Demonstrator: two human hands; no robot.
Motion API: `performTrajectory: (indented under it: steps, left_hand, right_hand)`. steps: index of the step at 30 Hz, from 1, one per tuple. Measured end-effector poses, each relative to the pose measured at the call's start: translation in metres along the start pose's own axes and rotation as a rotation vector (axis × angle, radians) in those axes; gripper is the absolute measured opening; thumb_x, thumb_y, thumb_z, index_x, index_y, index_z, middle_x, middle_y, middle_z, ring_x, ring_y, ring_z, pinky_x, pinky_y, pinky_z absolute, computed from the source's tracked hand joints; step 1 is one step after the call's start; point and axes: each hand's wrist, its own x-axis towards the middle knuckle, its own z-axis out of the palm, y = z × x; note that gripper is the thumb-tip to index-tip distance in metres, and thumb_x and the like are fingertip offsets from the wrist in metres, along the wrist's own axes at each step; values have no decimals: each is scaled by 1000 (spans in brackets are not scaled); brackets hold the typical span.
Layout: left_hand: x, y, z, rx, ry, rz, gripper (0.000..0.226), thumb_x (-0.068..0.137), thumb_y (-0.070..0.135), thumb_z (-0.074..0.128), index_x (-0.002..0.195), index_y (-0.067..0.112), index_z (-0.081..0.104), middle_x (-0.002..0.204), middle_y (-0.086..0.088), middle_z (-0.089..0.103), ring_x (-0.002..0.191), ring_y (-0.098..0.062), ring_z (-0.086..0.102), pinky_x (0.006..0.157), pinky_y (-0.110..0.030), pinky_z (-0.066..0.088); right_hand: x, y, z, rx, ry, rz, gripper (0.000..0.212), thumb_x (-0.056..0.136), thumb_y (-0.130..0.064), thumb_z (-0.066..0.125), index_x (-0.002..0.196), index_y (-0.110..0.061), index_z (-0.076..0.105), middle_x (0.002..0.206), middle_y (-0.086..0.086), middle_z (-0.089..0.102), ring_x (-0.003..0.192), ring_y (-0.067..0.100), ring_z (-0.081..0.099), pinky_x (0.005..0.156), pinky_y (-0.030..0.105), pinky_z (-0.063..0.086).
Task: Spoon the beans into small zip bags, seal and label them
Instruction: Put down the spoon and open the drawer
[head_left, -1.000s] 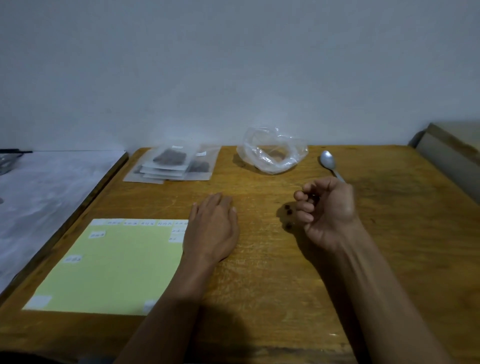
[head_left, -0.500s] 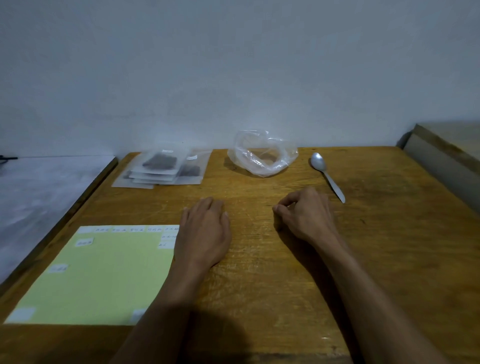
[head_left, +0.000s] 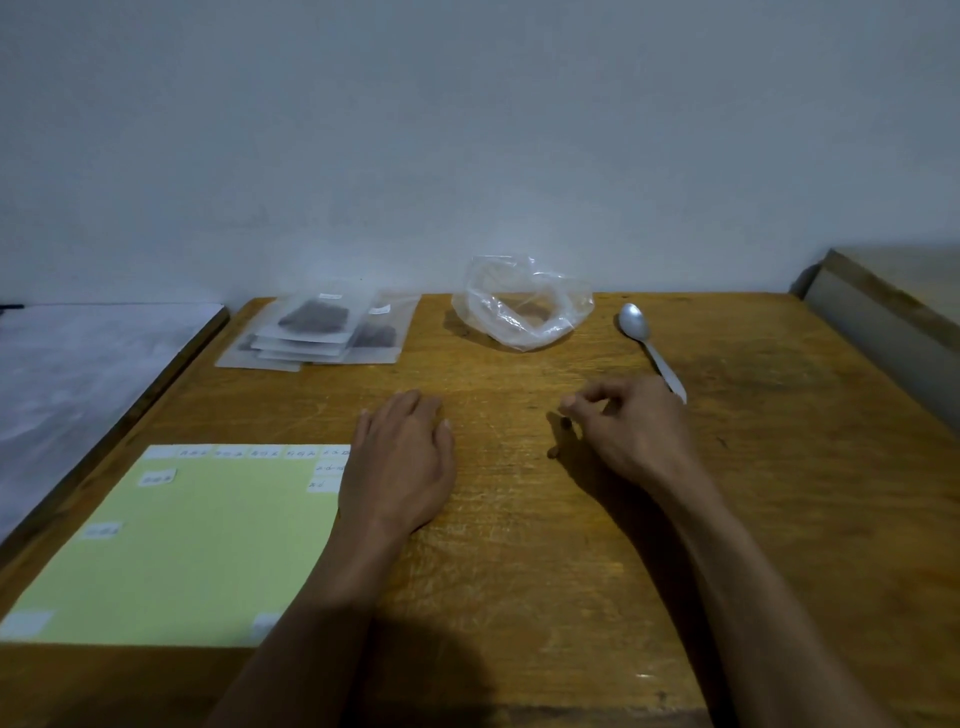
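A worn wooden table (head_left: 519, 597) stands against a plain pale wall, with a grey surface (head_left: 78, 389) alongside it on the left and a boxy ledge at far right.

Nearest, at the left front, lies a pale green label sheet (head_left: 182, 551); small white labels (head_left: 157, 477) sit along its top edge and scattered on it, their handwriting too blurred to read. The left hand (head_left: 402, 467) lies palm down on the wood just right of the sheet, fingers straight and together, holding nothing. The right hand (head_left: 631, 428) rests on the table with its fingers curled and thumb and forefinger brought together at the tips; whether they pinch anything cannot be told. Two dark beans (head_left: 554, 452) lie on the wood just left of it, one close under the fingertips.

Farther back, a metal spoon (head_left: 647, 343) lies bowl away, its handle end passing behind the right hand. Left of it sits a crumpled clear plastic bag (head_left: 524, 306), open and slack. At the far left a stack of small zip bags (head_left: 317, 330) lies flat, dark beans showing through, each with a white label whose text is unreadable.
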Motion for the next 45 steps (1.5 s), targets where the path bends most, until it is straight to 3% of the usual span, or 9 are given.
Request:
performTrajectory:
  steps: [4,7,13,17,21,24,35,38,45]
  left_hand:
    - [0,-1,0,-1,-2,-3,45,106,35,38,145,17,51,153,-4,47,146,-21,35,122,-48,23]
    - [1,-2,0,0,-7,-1,45,105,36,38,144,17,51,152,-3,49,144,-21,37,121,-49,25]
    - [0,-1,-1,-6,-3,5,43,105,35,40,141,16,54,147,-4,53,142,-22,41,120,-50,27]
    - [0,-1,-1,-17,5,12,42,105,34,41,138,15,57,143,-4,56,139,-24,44,118,-51,29]
    - [0,-1,-1,-23,8,14,41,105,33,41,138,15,57,143,-5,55,140,-24,43,118,-51,29]
    - [0,-2,-1,-31,12,12,42,104,34,41,139,15,56,145,-4,54,140,-24,43,119,-50,29]
    - [0,4,-4,-6,5,-3,41,104,32,44,139,13,57,146,-7,54,139,-25,44,118,-51,30]
    - [3,20,1,11,-6,17,42,102,35,47,135,13,60,139,-8,59,130,-26,51,112,-52,37]
    - [-2,128,39,-56,-103,318,41,100,39,48,132,19,62,133,0,61,124,-22,55,107,-48,40]
  right_hand:
    - [1,4,9,-165,-31,-52,12,86,-39,75,91,-28,78,106,-2,76,105,17,67,85,42,58]
    - [1,2,8,-100,1,-44,6,87,-33,75,84,-28,74,95,0,75,93,16,68,79,44,60]
    - [-4,-12,-6,799,-137,300,17,95,-14,46,85,-10,59,65,2,52,49,9,39,43,24,28]
    - [-10,-8,-5,256,-161,83,26,93,-35,66,79,-14,72,75,-1,65,68,11,57,62,29,43]
    - [-14,-2,-6,-34,-324,-99,15,77,-35,83,88,-26,79,70,-16,70,63,-5,63,58,13,44]
    - [-12,1,-4,-74,-300,-127,14,74,-32,86,85,-25,81,77,-14,76,81,-3,68,71,18,48]
    - [-11,0,0,-65,-215,-112,16,84,-32,79,76,-19,74,70,-8,71,70,4,65,64,26,51]
    - [-9,1,-5,110,-170,18,27,93,-30,67,78,-8,69,69,-2,65,62,9,56,59,25,43]
    - [-25,27,-55,1088,78,398,28,94,-18,50,67,-18,49,56,0,43,41,10,33,35,17,23]
